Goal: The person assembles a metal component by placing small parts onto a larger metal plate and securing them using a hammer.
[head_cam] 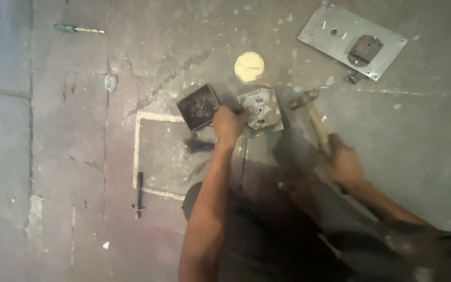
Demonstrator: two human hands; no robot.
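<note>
Two hands: left hand (229,123) steadies metal piece (260,108), right hand (343,163) grips hammer (312,115)

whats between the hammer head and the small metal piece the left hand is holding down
Nothing: in the head view, only bare concrete floor separates the hammer head from the small metal piece under the left hand.

Worn metal, wood and rough concrete

I see a wooden-handled hammer (311,117) with a dull metal head, a rusty, matt metal block (261,108), a smooth grey metal plate (352,40), a dark, grimy tray (199,107), and a cracked, rough concrete floor (69,130).
</note>
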